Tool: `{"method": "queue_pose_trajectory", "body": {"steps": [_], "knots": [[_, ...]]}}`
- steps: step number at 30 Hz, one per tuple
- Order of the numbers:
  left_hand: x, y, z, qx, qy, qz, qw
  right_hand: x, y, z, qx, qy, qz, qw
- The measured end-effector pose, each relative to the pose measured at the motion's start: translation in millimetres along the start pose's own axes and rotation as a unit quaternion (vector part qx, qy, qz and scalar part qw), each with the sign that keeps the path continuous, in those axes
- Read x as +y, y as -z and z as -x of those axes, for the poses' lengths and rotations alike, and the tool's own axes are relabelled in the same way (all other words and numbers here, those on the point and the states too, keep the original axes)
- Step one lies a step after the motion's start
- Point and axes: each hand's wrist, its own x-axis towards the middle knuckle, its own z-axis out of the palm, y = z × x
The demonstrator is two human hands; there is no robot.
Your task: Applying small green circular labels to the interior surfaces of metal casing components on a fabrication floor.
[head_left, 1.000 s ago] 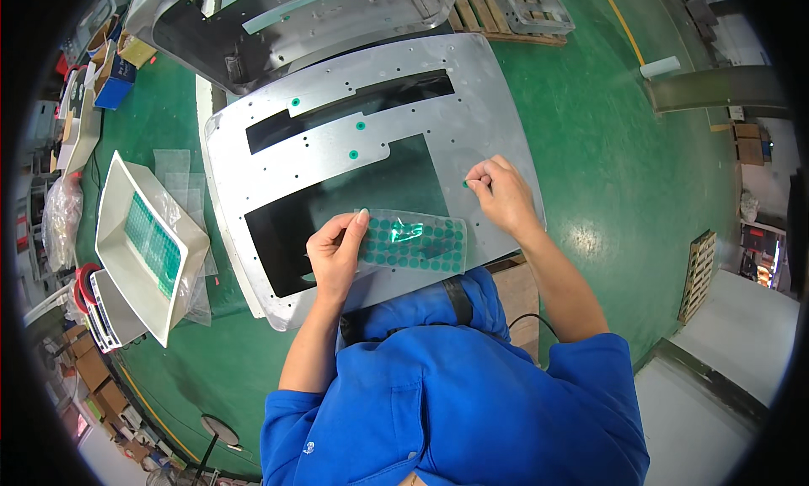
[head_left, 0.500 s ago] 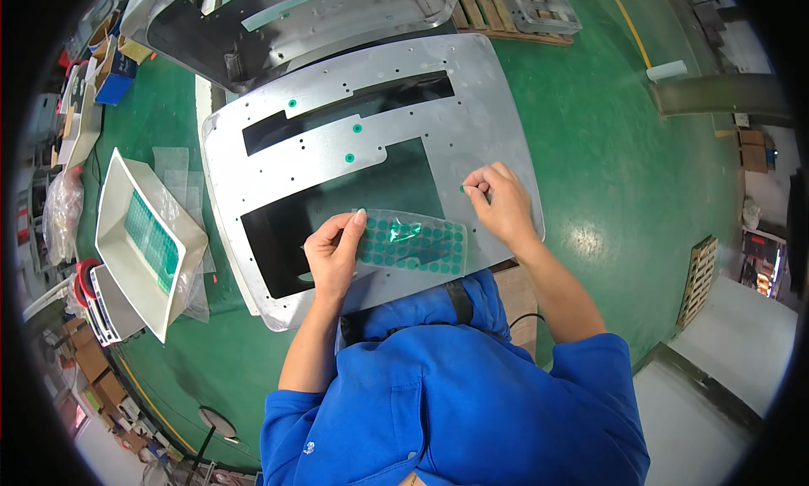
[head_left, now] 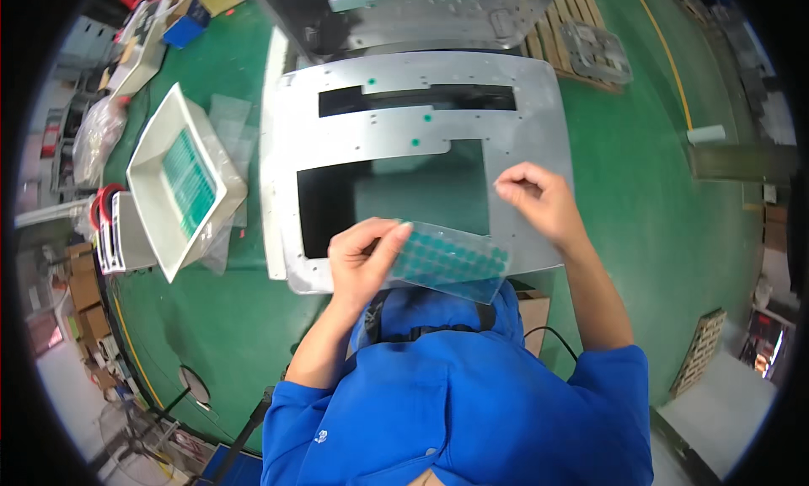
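Note:
My left hand (head_left: 364, 258) pinches the upper left corner of a clear sheet of round green stickers (head_left: 451, 254) between thumb and forefinger. The sheet hangs tilted over the near edge of a silver metal panel (head_left: 527, 208). My right hand (head_left: 543, 201) is closed in a pinch above the panel's right side. A green sticker showed at its fingertips half a second ago; now the fingers mostly hide it. Two large cut-outs pass through the panel. Green dots (head_left: 415, 142) sit on its surface around the upper cut-out and beside the larger one.
A white bin (head_left: 152, 225) with more green sticker sheets (head_left: 190, 182) stands to the left, plastic sheets beside it. Beyond the panel is another metal housing (head_left: 404, 26). A wooden pallet (head_left: 581, 14) lies at the far right, on the green floor (head_left: 640, 225).
My view has turned, so the panel and bin appear shifted to the right. The sticker sheet now tilts down to the right. Both hands keep their pinch.

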Motion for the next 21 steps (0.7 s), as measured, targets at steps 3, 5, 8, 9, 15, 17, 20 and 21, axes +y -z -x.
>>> {"method": "queue_pose_trajectory", "body": {"steps": [3,5,8,9,15,17,20,21], "knots": [[10.1,16.7,23.4,-0.046,-0.087,-0.046,0.994,-81.0,-48.2,30.6,-0.121,0.093,-0.075,0.985],[16.7,30.3,47.0,-0.051,-0.043,-0.024,0.997,-80.6,-70.7,42.8,-0.154,0.016,-0.169,0.973],[23.8,48.8,82.9,-0.042,0.014,0.027,0.999,-83.7,-95.7,68.3,-0.176,-0.043,-0.239,0.954],[21.4,52.9,90.6,-0.033,-0.019,0.005,0.999,-85.1,-102.5,75.8,-0.178,-0.053,-0.251,0.95],[2.5,74.5,127.0,-0.06,-0.057,-0.064,0.995,-82.7,-145.7,110.8,-0.106,-0.054,-0.258,0.959],[-6.4,74.1,133.2,-0.048,-0.066,-0.067,0.994,-77.1,-154.8,121.0,-0.068,-0.029,-0.22,0.973],[-16.1,69.0,138.6,-0.038,-0.03,-0.058,0.997,-69.2,-168.3,132.4,0.014,0.05,-0.119,0.992],[-19.2,66.1,139.3,-0.037,-0.01,-0.053,0.998,-66.4,-168.9,133.1,0.036,0.097,-0.059,0.993]]}}
